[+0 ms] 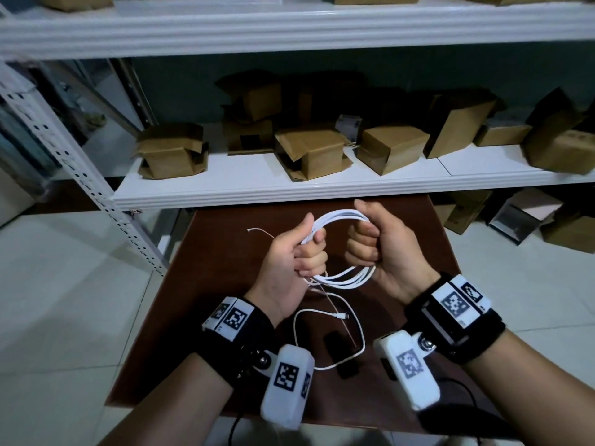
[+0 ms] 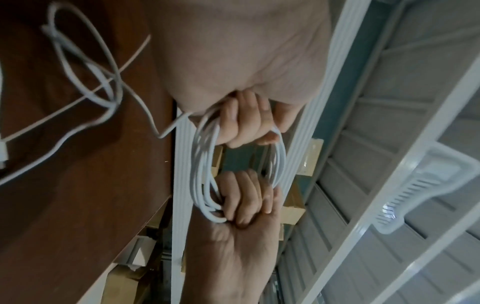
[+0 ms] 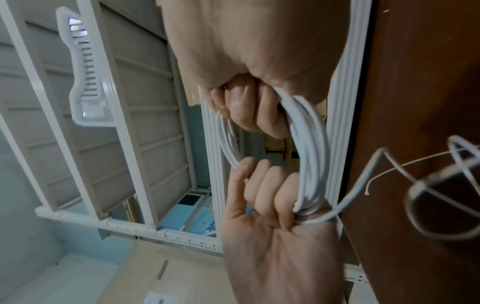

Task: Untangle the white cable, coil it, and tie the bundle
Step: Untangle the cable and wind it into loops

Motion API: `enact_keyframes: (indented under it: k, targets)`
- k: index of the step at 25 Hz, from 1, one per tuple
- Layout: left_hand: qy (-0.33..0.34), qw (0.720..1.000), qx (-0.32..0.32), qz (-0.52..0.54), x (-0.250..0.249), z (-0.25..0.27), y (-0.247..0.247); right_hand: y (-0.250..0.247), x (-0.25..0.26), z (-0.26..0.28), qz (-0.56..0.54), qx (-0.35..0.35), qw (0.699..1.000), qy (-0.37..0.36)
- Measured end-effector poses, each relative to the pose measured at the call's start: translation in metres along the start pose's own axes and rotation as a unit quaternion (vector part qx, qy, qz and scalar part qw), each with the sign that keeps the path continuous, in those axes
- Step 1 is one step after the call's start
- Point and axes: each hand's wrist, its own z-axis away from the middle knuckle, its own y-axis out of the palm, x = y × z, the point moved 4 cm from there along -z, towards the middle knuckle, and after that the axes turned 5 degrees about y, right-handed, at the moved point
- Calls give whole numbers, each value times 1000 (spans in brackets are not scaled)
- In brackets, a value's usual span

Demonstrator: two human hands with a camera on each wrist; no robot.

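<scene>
The left hand (image 1: 291,252) is curled in a fist round one side of a coil of white cable (image 1: 338,278), thumb up, and the right hand (image 1: 378,244) is fisted round the opposite side, so the loops are stretched between the two fists and held in the air above the middle of the brown tabletop (image 1: 206,284). Both wrist views show the same thing from below: several turns lying together, the fingers of each hand wrapped fully round them. From this I judge the untangling to be largely over and the coiling well advanced, since most of the cable already sits in neat rounds. It is not finished, though. A tail runs down from under the left fist and lies in one loose loop on the tabletop toward its near edge, ending in a small plug (image 1: 341,316); that length has yet to be wound on. A thin white tie (image 1: 260,232) sticks out past the left hand toward the far left of the tabletop; whether it is held in that fist or only lies behind it I cannot tell. The bundle shows no wrap round it, so tying is all still to do. Behind the tabletop a white shelf (image 1: 257,185) carries cardboard boxes (image 1: 309,152).
</scene>
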Motion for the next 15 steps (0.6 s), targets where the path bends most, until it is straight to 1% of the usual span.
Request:
enact_keyframes:
  k: [3,6,8,10,13,15]
  targets:
    - [74,992,-27,-94,-14,-3,-1,5,-5,3,4,69,996,48]
    - [110,980,-16,-164,-22,0,-1,7,-1,9,62,120,988,72]
    - [105,973,-1,-205,-22,2,0,6,5,14,97,142,982,77]
    - [87,968,23,-235,-23,2,2,3,10,19,144,170,972,79]
    - [56,963,65,-256,-28,4,4,0,15,26,231,228,940,104]
    - [36,962,84,-256,-30,6,4,-3,17,27,252,269,921,125]
